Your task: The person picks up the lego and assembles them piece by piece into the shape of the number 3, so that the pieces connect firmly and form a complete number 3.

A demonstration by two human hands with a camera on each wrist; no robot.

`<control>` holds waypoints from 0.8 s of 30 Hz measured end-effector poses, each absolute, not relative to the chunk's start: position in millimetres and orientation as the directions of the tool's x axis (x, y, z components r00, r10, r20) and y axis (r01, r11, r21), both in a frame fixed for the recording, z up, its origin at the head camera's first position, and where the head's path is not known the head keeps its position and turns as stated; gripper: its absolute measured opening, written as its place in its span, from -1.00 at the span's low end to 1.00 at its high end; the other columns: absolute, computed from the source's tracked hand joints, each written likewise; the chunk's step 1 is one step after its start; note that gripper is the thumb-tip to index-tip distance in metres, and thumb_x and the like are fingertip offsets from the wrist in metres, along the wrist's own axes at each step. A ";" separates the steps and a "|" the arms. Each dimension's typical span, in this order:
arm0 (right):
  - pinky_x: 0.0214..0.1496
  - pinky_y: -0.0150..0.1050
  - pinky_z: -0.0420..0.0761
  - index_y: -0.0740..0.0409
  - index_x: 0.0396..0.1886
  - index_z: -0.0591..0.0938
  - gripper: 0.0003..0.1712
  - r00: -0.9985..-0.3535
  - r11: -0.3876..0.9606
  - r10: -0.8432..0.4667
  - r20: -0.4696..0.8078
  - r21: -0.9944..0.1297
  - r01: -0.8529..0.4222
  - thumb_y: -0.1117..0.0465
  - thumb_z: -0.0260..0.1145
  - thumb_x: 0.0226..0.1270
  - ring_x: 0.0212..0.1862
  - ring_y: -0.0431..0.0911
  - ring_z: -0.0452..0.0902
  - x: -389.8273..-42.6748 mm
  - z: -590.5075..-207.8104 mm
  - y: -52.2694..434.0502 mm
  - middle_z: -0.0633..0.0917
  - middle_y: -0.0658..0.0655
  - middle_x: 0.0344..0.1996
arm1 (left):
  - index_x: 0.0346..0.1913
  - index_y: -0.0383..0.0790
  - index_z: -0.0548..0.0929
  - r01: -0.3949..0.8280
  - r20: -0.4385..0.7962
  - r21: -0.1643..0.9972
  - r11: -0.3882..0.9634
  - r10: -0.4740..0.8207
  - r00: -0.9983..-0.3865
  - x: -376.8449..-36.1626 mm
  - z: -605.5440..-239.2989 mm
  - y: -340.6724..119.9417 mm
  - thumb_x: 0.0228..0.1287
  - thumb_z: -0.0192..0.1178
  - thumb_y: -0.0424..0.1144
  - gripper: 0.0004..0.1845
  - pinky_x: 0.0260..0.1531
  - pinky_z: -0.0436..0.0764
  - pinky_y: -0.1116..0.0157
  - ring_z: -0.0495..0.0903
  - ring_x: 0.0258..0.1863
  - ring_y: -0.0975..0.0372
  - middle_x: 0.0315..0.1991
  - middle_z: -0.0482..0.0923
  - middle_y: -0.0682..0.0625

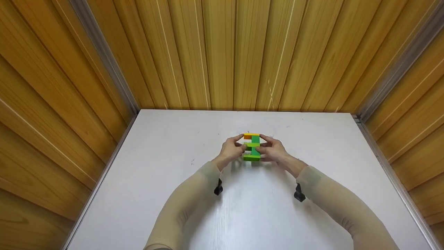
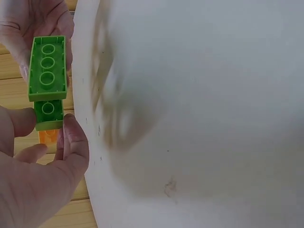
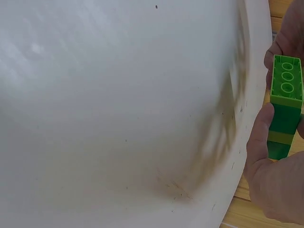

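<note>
Brick stack (image 1: 252, 147), green with orange top brick, held above white desk (image 1: 166, 166), just past centre toward 12 o'clock. Left hand (image 1: 230, 150) pinches it at 9 o'clock, right hand (image 1: 274, 149) at 3 o'clock. Stack probably clear of desk; contact unclear.

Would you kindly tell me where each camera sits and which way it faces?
Head: high, facing forward and down at the white table; shows both sleeved arms, left hand and right hand holding the green and orange plastic brick stack.
Left wrist: beside the left hand, facing the stack's hollow underside.
Right wrist: beside the right hand, facing the same stack.
All share stack and table.
</note>
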State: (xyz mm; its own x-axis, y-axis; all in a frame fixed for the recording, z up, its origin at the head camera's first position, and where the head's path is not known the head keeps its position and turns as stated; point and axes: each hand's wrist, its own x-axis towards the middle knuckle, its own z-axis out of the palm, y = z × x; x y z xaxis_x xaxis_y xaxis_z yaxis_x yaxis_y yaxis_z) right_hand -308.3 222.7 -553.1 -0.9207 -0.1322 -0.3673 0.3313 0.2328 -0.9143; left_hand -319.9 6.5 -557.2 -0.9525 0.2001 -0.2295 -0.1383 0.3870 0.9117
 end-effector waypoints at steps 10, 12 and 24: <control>0.27 -0.01 0.86 -0.06 0.87 0.18 -0.06 -0.908 0.262 -0.124 -0.401 -0.896 0.359 0.24 0.39 0.68 0.13 -0.06 0.77 -311.5 -561.9 213.8 0.48 0.33 0.53 | 0.68 0.06 0.51 -0.174 -0.254 0.874 0.453 0.121 -0.960 -321.4 -564.1 11.1 0.67 0.28 -0.29 -0.39 -0.14 0.71 0.36 0.68 -0.08 0.24 0.13 0.77 -0.12; 0.29 -0.01 0.85 -0.03 0.87 0.18 -0.07 -0.907 0.277 -0.120 -0.404 -0.891 0.360 0.27 0.38 0.67 0.16 -0.05 0.73 -312.0 -563.0 211.9 0.49 0.32 0.50 | 0.68 0.07 0.51 -0.191 -0.272 0.865 0.464 0.113 -0.956 -322.9 -565.3 11.2 0.67 0.29 -0.30 -0.38 -0.14 0.71 0.36 0.68 -0.08 0.24 0.12 0.77 -0.11; 0.53 -0.06 0.67 0.22 0.78 0.31 -0.10 -0.935 0.435 -0.081 -0.346 -0.856 0.279 0.38 0.44 0.56 0.29 0.02 0.57 -317.4 -568.3 203.0 0.65 0.31 0.32 | 0.64 0.12 0.57 -0.228 -0.309 0.797 0.560 0.053 -0.950 -322.7 -567.4 11.8 0.63 0.34 -0.29 -0.38 -0.31 0.67 0.38 0.71 -0.13 0.24 0.09 0.79 -0.06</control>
